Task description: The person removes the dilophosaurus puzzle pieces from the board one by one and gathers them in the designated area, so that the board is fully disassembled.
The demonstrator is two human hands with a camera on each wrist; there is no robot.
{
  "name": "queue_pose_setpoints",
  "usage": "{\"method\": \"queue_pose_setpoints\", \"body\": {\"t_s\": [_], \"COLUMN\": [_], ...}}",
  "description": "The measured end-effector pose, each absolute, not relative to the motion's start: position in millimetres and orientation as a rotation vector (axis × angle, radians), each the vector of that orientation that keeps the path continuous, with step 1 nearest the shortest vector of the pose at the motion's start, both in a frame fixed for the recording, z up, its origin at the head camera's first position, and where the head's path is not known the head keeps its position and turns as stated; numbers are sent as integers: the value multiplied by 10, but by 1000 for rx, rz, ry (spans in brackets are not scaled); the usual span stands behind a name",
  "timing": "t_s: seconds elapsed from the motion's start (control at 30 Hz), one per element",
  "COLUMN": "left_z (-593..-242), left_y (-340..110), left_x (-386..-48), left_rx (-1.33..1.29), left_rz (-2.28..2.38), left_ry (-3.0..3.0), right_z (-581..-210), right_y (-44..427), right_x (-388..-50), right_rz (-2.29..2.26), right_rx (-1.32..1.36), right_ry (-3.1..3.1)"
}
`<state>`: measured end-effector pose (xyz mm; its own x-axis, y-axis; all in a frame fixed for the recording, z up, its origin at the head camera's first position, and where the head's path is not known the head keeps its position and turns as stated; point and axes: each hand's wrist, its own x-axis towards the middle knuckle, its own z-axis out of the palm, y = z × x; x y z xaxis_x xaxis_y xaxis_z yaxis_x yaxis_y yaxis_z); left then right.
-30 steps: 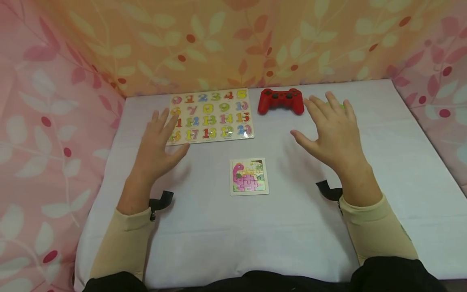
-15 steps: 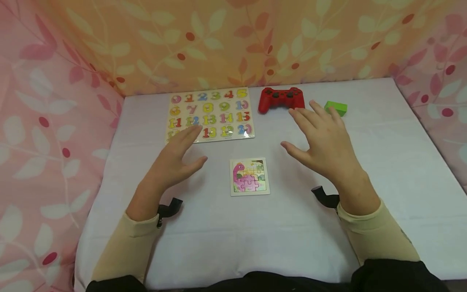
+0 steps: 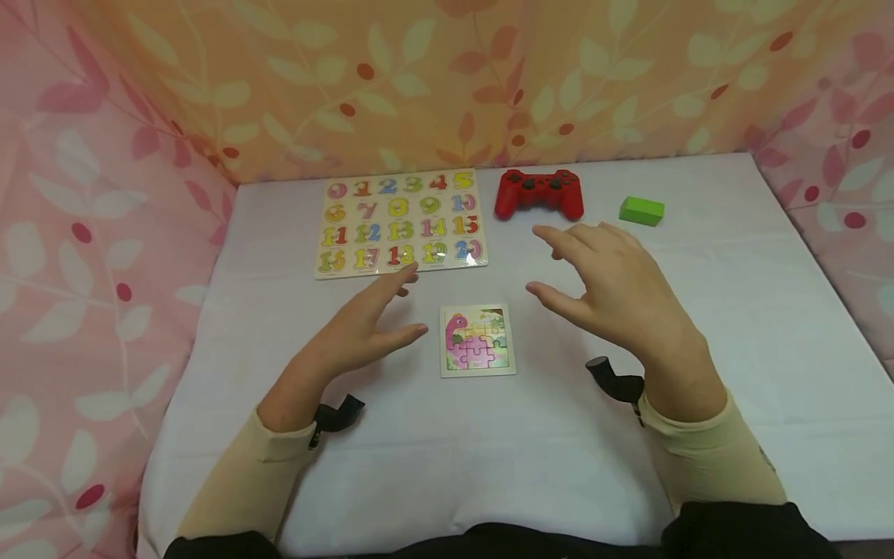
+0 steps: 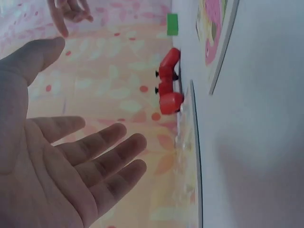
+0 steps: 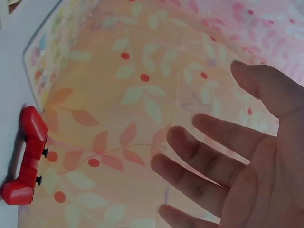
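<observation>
A small square jigsaw puzzle (image 3: pixel 478 340) with a pink dinosaur lies flat on the white table, between the two hands. My left hand (image 3: pixel 356 330) hovers just left of it, thumb and fingers spread apart, holding nothing. In the left wrist view its palm (image 4: pixel 52 180) is bare. On the other side my right hand (image 3: pixel 615 295) hovers above the table, thumb apart from the fingers, also holding nothing. The right wrist view shows loosely bent fingers (image 5: pixel 190 185) with no object in them. Neither hand touches the puzzle.
Behind the left hand lies a number board (image 3: pixel 401 221) with colourful numerals. A red game controller (image 3: pixel 538 194) sits at the back, and a green block (image 3: pixel 642 210) to its right. Floral curtains (image 3: pixel 447 85) enclose the back and sides of the white table (image 3: pixel 447 450).
The left hand has moved right and nearer, off the number board toward the puzzle. The right hand has drawn back and slightly left, uncovering the green block.
</observation>
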<state>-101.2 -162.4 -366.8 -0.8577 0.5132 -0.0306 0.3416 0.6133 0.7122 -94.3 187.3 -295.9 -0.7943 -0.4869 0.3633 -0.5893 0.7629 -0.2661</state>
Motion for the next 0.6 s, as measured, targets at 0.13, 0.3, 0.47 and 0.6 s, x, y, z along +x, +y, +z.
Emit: {"method": "queue_pose_setpoints", "body": {"t_s": [0.13, 0.3, 0.47, 0.6], "left_z": [-3705, -3775, -3836, -3907], "left_y": [-1546, -1471, -1420, -1391], "left_x": [-989, -971, -967, -965], "left_rx": [694, 681, 658, 624], "left_rz": [1124, 1104, 1102, 1081], "left_ry": [2550, 2520, 2463, 2461], "right_z": [-2939, -2979, -3037, -3088], "right_y": [1830, 1707, 1512, 1348], "right_x": [-964, -988, -989, -994], "right_rz": [635, 764, 807, 863], "right_rx": [890, 944, 1006, 1017], "right_ry": [-2766, -2892, -2924, -2963]}}
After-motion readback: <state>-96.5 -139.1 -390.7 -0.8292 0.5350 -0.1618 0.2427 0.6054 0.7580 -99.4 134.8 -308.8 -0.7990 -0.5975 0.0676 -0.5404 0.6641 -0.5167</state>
